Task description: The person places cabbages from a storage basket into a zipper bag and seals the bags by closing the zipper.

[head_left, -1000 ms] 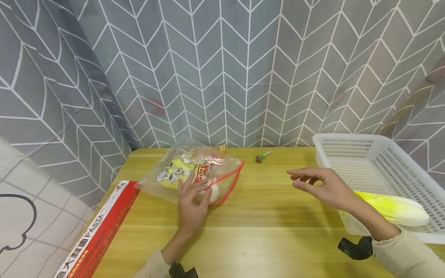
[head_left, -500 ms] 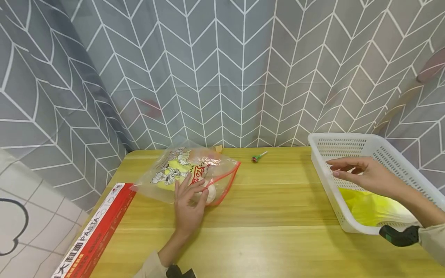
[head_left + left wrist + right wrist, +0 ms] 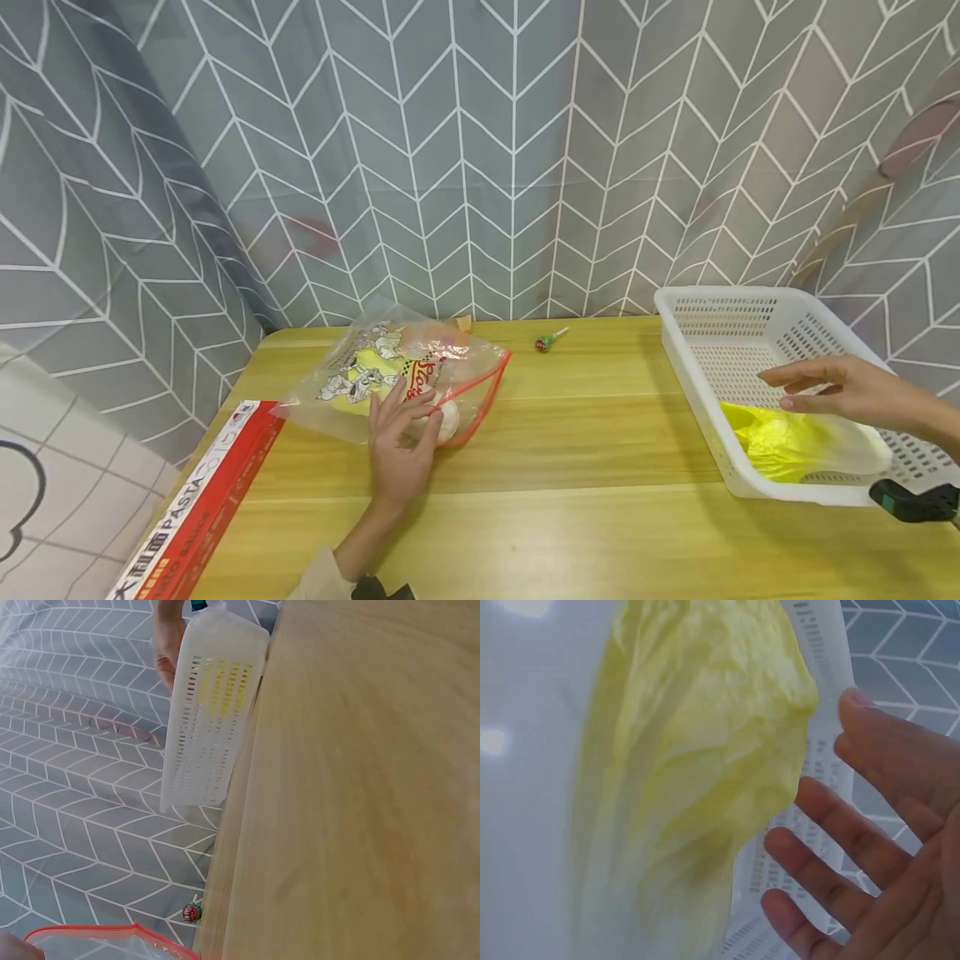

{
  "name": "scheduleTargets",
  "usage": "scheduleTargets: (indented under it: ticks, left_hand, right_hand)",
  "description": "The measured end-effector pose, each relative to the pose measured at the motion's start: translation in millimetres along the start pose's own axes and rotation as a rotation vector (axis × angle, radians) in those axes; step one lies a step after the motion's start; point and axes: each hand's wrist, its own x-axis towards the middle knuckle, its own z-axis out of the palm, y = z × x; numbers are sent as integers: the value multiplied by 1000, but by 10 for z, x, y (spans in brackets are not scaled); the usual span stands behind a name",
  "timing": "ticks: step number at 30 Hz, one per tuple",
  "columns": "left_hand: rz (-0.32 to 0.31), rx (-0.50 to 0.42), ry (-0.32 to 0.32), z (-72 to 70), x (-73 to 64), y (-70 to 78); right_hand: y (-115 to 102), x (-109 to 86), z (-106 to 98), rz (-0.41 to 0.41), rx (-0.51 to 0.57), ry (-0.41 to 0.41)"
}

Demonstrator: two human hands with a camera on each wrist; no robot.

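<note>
My left hand [image 3: 401, 458] pinches the red-edged mouth of a clear zip bag [image 3: 375, 375] between thumb and index finger. The bag lies on the table, printed with cartoon dogs and red lettering; a round white thing [image 3: 448, 422] shows near its mouth. Over the white plastic basket [image 3: 678, 383] is my right hand [image 3: 847, 390], its fingers loosely extended and holding nothing. Below it lies a yellow and white Chinese cabbage [image 3: 795, 446]. In the right wrist view the cabbage [image 3: 697, 750] appears close by the spread fingertips [image 3: 784, 844].
A lollipop [image 3: 551, 339] with a green and red wrapper lies toward the back of the wooden table [image 3: 570, 533]. Along the left edge runs a red and white pasta box [image 3: 198, 500]. Behind the table hangs a grey patterned curtain [image 3: 480, 167].
My right hand has moved right, from beside the basket to over the cabbage in it. The left hand stays at the bag's mouth. The head view has shifted slightly.
</note>
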Motion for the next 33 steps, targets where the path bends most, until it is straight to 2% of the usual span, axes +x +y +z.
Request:
scheduleTargets:
  ticks: [5,9,11,14,19,25,29,33]
  left_hand:
    - [-6,-2,-6,-5,-1,1]
    - [-12,1,-10,-4,-6,2]
    - [-15,4,-12,-5,-9,2]
    - [-14,10,-15,-7,-9,2]
    - [-16,13,-14,-13,-6,0]
    - [-14,12,-14,-8,-9,-17]
    - [-7,7,-14,-4,-10,-29]
    - [-14,5,-16,-7,-4,-25]
  right_hand:
    - [136,-61,-28,53,-39,-71]
    - [257,-119,-17,105,-17,-177]
    - [312,-145,9,103,9,-228]
    - [370,-161,49,75,47,-255]
    - [380,-144,86,12,53,-230]
    - [300,-154,106,58,7,-172]
    - [292,-167,98,38,65,-151]
    - [277,-151,54,77,73,-139]
